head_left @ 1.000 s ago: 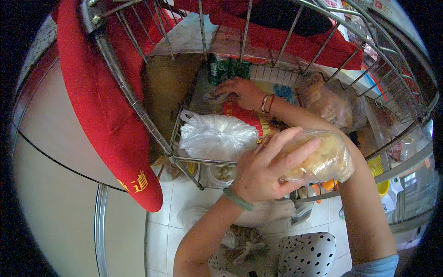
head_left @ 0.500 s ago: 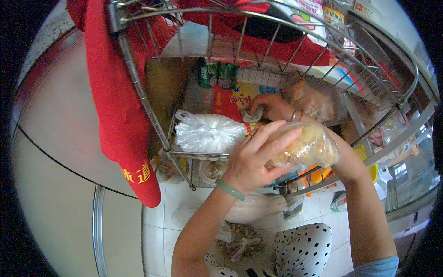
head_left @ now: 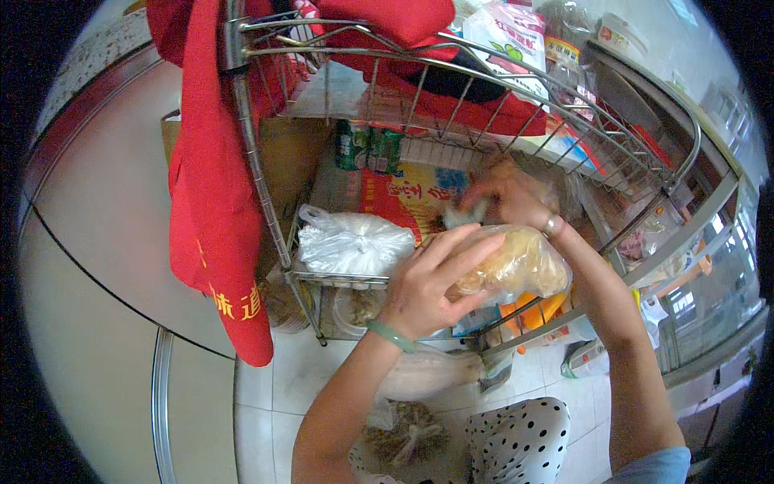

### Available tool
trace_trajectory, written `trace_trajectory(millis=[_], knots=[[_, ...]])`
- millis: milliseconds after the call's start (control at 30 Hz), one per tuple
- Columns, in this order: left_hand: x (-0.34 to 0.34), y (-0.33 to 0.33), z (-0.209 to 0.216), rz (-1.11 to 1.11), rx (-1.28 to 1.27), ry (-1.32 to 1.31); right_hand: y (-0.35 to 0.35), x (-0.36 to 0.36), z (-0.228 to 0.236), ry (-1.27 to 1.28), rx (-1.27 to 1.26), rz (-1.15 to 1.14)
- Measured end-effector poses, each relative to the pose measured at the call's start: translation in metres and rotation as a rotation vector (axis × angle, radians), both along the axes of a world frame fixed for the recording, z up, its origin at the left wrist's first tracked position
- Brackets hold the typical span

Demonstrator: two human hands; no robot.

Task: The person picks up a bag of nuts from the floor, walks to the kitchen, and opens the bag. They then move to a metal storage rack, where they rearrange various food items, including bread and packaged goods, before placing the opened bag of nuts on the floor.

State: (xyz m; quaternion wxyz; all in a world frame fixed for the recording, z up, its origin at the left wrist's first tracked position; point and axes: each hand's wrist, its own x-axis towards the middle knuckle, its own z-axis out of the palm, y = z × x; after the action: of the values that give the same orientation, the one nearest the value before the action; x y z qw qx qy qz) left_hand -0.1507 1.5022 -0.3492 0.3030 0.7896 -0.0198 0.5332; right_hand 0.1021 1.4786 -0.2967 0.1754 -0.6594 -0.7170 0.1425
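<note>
My left hand (head_left: 431,282) is closed around a knotted-looking clear plastic bag of yellowish, lumpy food (head_left: 516,262), held in front of a wire rack. Deeper in the rack's middle shelf, my right hand (head_left: 512,198) has its fingers curled down at a small pale, crumpled thing (head_left: 463,214), too blurred to name. Beneath it lies a red and yellow printed packet (head_left: 407,198). A white plastic bag with tied handles (head_left: 355,244) sits at the shelf's front left. Two green cans (head_left: 368,148) stand at the back.
The wire rack (head_left: 282,256) curves around my hands, its upper basket rail overhead. Red cloth (head_left: 214,202) hangs down its left side. Beside it is a pale cabinet door (head_left: 105,169). A clear tub (head_left: 355,310) stands below, and several bags lie on the tiled floor (head_left: 270,387).
My right hand has shifted rightward over the shelf, and the pale crumpled thing has moved with it. My left hand still grips the food bag. The whole view has moved slightly.
</note>
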Motion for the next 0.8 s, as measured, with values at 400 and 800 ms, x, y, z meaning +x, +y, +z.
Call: trace_trajectory(millis=[400, 800], knots=[[0.006, 0.001, -0.001, -0.006, -0.008, 0.054, 0.145, 0.047, -0.088, -0.561, 0.356, 0.031], [-0.005, 0.006, -0.002, 0.025, 0.004, 0.052, 0.128, 0.06, -0.08, -0.602, 0.322, -0.158]])
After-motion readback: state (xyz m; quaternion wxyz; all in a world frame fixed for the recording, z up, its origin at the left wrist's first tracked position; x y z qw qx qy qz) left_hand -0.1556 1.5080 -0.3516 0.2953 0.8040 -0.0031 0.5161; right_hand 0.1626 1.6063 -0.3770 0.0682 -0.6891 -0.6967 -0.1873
